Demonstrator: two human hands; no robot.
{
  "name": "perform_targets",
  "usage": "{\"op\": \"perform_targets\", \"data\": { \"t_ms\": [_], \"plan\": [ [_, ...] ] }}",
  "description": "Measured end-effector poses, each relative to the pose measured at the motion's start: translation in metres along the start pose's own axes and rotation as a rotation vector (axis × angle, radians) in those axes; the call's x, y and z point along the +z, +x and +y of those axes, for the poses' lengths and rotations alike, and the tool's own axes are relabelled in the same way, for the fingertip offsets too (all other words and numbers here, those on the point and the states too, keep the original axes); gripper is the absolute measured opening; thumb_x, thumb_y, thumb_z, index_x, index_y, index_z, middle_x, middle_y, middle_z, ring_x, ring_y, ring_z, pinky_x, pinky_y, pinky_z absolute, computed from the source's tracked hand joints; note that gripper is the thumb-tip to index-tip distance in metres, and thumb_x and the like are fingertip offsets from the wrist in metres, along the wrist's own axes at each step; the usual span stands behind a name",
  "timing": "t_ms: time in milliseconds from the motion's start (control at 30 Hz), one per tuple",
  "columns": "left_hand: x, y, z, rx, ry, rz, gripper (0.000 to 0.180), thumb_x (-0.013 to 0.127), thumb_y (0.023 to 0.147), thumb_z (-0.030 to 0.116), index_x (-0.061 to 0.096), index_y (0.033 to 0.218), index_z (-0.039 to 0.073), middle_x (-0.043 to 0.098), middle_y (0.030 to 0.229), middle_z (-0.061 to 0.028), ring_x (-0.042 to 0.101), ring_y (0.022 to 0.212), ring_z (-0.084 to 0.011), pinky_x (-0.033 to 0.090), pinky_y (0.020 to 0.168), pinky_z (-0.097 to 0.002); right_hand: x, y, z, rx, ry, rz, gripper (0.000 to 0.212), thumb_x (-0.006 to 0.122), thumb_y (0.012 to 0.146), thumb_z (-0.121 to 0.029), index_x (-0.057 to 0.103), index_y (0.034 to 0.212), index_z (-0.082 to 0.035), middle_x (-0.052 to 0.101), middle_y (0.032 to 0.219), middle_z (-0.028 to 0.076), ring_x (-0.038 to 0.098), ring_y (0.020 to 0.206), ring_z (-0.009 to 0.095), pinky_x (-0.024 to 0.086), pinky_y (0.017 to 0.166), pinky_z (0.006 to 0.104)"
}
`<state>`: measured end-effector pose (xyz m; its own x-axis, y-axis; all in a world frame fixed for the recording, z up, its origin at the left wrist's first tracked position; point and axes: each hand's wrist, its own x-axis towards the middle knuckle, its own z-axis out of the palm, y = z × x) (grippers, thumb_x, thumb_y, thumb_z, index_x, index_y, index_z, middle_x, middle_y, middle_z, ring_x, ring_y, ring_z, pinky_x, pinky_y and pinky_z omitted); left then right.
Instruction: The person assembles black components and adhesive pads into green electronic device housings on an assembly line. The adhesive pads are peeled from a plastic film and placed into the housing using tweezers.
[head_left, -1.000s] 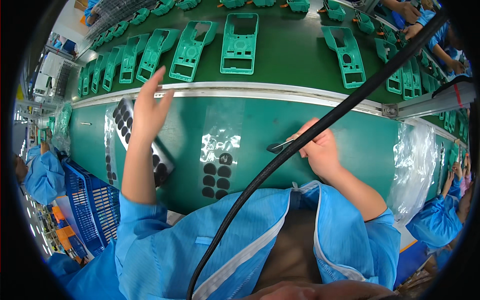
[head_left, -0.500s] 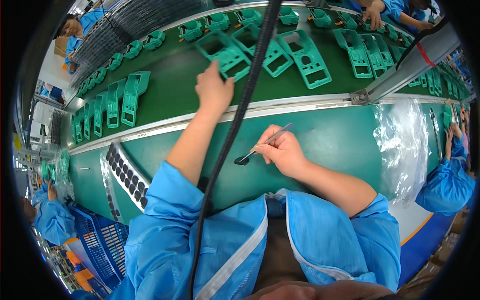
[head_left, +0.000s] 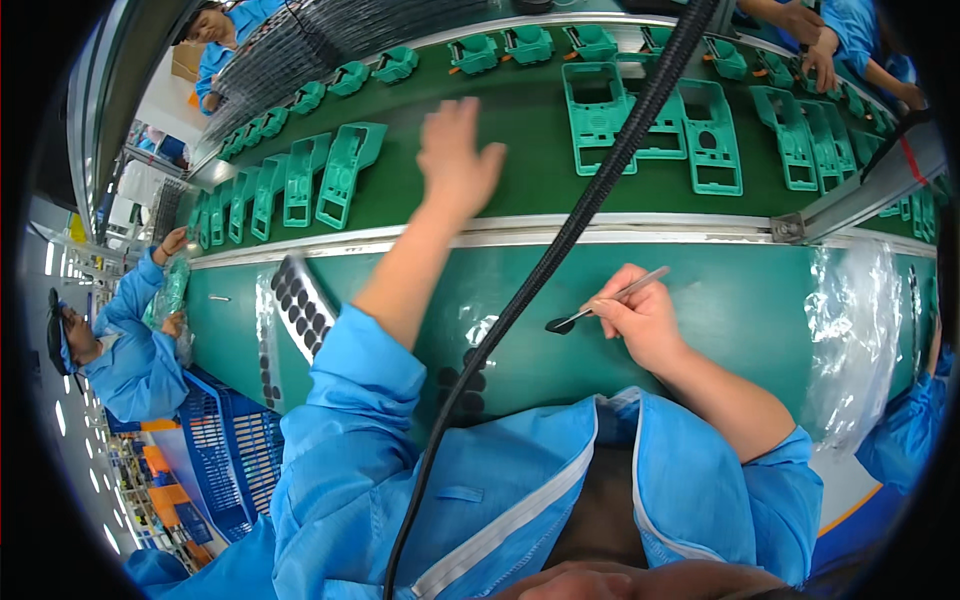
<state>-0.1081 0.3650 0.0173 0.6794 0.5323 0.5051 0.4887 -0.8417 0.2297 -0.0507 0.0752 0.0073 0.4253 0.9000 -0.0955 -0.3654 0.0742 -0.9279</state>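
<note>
My left hand (head_left: 458, 165) reaches over the green belt, fingers stretched out and holding nothing. To its right is a row of green plastic housings (head_left: 714, 140) with cut-out windows; the nearest housing (head_left: 597, 118) is a short gap from my fingers. In my right hand (head_left: 642, 318) is a pair of metal tweezers (head_left: 640, 284), held like a pen over the green worktop. A round black pad (head_left: 560, 326) hangs at the tweezer tips.
A white sheet of black round pads (head_left: 303, 308) lies to the left. Clear plastic bags (head_left: 850, 340) lie to the right. More housings (head_left: 345, 175) stand left on the belt, with small green parts (head_left: 470, 54) behind. A black cable (head_left: 560, 250) crosses the view. Co-workers sit around.
My left hand has come off the green housing, which now lies farther right, closer to its neighbours. My right hand still holds the tweezers with the pad. The whole view has swung left.
</note>
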Motion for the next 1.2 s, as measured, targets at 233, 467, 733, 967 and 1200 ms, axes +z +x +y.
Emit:
{"op": "perform_targets", "data": {
  "t_ms": [233,467,733,967,1200],
  "plan": [
    [-0.038,-0.043,-0.273,-0.362,0.426,-0.32,0.044,0.054,0.086,0.014,0.051,0.129,0.004,0.047,0.134,-0.0219,0.051,0.118,-0.0342,0.046,0.094,-0.0431,0.014,0.007,0.006,-0.017,-0.25,0.064,0.012,0.067,0.083,-0.009,0.057,0.079,-0.004,0.056,0.069,0.003,0.055,0.059,0.011,0.045,0.053,0.0258],
    [-0.033,-0.041,-0.318,-0.917,-0.846,-0.229,0.053,0.062,0.089,0.036,0.053,0.13,0.004,0.061,0.118,-0.006,0.058,0.1,-0.0191,0.043,0.088,-0.0322,0.02,0.022,0.013,-0.055,-0.024,-0.018,0.021,0.064,0.083,-0.004,0.044,0.087,-0.006,0.055,0.066,0.004,0.052,0.052,0.009,0.039,0.046,0.0253],
    [-0.07,-0.091,-0.061,-0.79,-1.246,-0.141,0.029,0.059,0.093,0.027,0.056,0.114,0.008,0.058,0.087,0.0015,0.051,0.065,-0.0058,0.038,0.052,-0.018,0.012,0.008,-0.01,-0.084,-0.038,-0.094,0.023,0.06,0.084,-0.001,0.04,0.093,-0.005,0.059,0.071,0.008,0.051,0.051,0.01,0.039,0.047,0.0245],
    [-0.076,-0.189,0.066,-0.776,-1.342,-0.476,0.03,0.051,0.096,0.017,0.045,0.121,0.003,0.059,0.083,-0.0034,0.051,0.053,-0.0075,0.038,0.043,-0.019,0.02,0.004,-0.043,-0.118,-0.016,-0.109,0.032,0.063,0.081,0.001,0.039,0.102,-0.005,0.061,0.072,0.009,0.052,0.052,0.009,0.039,0.045,0.023],
    [-0.111,-0.174,0.055,-0.547,-1.046,-0.832,0.055,0.059,0.09,0.019,0.033,0.136,0.005,0.061,0.094,-0.0059,0.057,0.062,-0.0111,0.044,0.052,-0.0192,0.014,0.017,-0.012,-0.229,-0.045,0.002,0.024,0.063,0.082,0.002,0.044,0.094,-0.004,0.063,0.078,0.012,0.059,0.06,0.013,0.046,0.054,0.0234]
  ]
}}
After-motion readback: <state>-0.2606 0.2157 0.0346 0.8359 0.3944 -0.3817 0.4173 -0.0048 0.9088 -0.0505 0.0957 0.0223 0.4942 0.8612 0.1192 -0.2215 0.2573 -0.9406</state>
